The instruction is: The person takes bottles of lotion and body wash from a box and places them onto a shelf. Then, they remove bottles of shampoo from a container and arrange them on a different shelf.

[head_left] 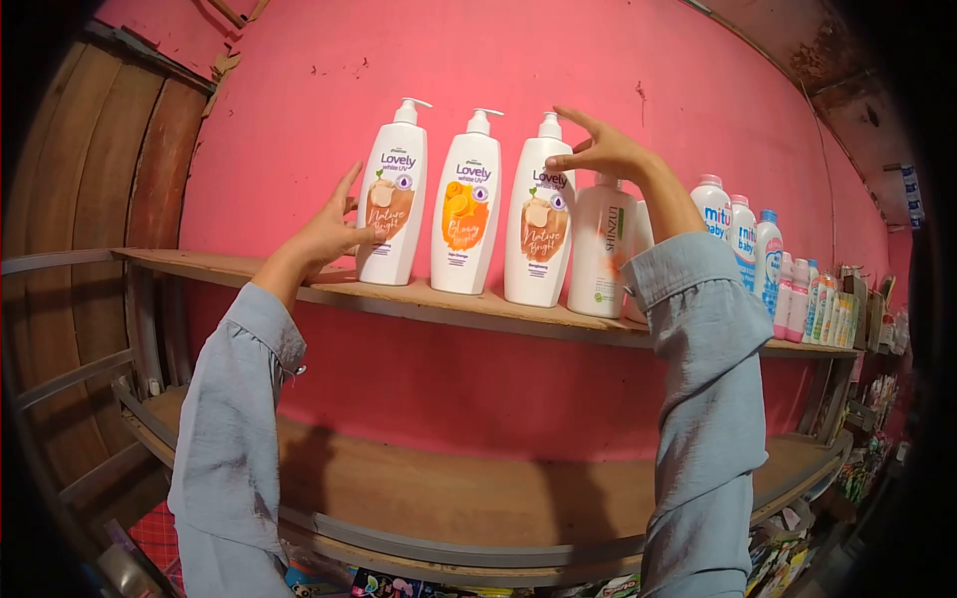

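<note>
My left hand point(324, 234) is at the side of a white lotion bottle point(391, 204) with a brown label. Its thumb lies over the bottle's front edge, while the other visible fingers spread out beside it. To the right stands a similar pump bottle point(465, 214) with an orange label, untouched. A third pump bottle point(538, 219), brown-labelled, has my right hand point(603, 149) around its top: thumb on the shoulder, index finger by the pump. Fingers behind that bottle are hidden. A white SHINZUI bottle point(598, 259) is partly under my right wrist. All these bottles stand upright.
The wooden shelf point(439, 304) runs along a pink wall point(478, 60). Mitu baby bottles point(740, 234) and several smaller pink bottles point(791, 299) line its right part. Below is a lower wooden shelf point(449, 478) with a metal edge. Wooden boards point(110, 149) stand at left.
</note>
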Available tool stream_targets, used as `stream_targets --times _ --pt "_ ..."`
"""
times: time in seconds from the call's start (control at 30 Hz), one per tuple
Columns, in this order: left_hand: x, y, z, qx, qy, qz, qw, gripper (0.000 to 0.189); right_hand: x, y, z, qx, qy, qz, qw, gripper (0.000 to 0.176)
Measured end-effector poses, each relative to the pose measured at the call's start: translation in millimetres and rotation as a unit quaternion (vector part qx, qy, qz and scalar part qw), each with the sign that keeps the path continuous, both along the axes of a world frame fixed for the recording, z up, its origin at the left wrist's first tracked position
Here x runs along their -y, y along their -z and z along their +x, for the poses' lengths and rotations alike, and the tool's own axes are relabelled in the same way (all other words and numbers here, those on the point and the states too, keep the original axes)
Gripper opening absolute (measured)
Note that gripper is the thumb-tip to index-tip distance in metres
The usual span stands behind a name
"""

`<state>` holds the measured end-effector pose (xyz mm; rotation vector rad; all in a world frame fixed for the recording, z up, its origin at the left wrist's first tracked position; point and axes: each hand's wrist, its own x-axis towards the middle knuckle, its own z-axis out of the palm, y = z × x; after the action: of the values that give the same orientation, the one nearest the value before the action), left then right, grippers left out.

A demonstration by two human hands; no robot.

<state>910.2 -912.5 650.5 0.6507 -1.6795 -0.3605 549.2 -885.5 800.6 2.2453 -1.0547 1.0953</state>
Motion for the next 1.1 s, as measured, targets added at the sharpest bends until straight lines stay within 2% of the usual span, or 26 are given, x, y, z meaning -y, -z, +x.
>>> stream_targets --times 0.03,0.13,0.23,0.33,0.47,0.5,0.6,0.7,0.8,0.93,1.03,1.1 --pt "-2 0 0 0.003 -0.001 0.000 1.000 0.111 1 0 3 -0.008 0.007 -0.023 1.000 0.101" --pt "-1 0 1 0.010 0.004 -0.004 1.000 0.110 -6 3 19 0.010 0.172 -0.136 0.976 0.092" --pt "2 0 4 0.014 0.012 -0.009 1.000 0.110 -20 8 60 0.028 0.203 -0.367 0.907 0.083" --pt "4 0 4 0.019 0.015 -0.017 1.000 0.108 -14 23 115 -0.011 0.202 -0.292 0.935 0.077" --pt "20 1 8 0.044 0.000 -0.077 0.996 0.107 7 29 148 -0.037 0.283 -0.186 0.940 0.092" --pt "14 1 7 0.055 -0.022 -0.065 0.996 0.107 18 27 148 -0.035 0.269 -0.202 0.941 0.098" --pt "17 1 7 0.054 -0.034 -0.062 0.996 0.107 23 25 155 -0.024 0.263 -0.183 0.947 0.098" --pt "19 -1 9 0.054 -0.024 -0.049 0.997 0.109 1 25 159 0.011 0.224 -0.074 0.972 0.092" --pt "14 -1 3 0.053 -0.026 -0.046 0.997 0.111 7 19 152 0.034 0.160 -0.081 0.983 0.096" --pt "12 -4 3 0.061 -0.033 -0.030 0.997 0.111 -4 17 149 0.064 0.146 -0.038 0.986 0.091" --pt "12 -4 5 0.058 0.051 -0.015 0.997 0.111 -6 10 138 0.064 0.132 -0.013 0.989 0.085" --pt "8 -4 4 0.061 0.037 -0.008 0.997 0.110 -6 5 132 0.056 0.112 0.016 0.992 0.080"
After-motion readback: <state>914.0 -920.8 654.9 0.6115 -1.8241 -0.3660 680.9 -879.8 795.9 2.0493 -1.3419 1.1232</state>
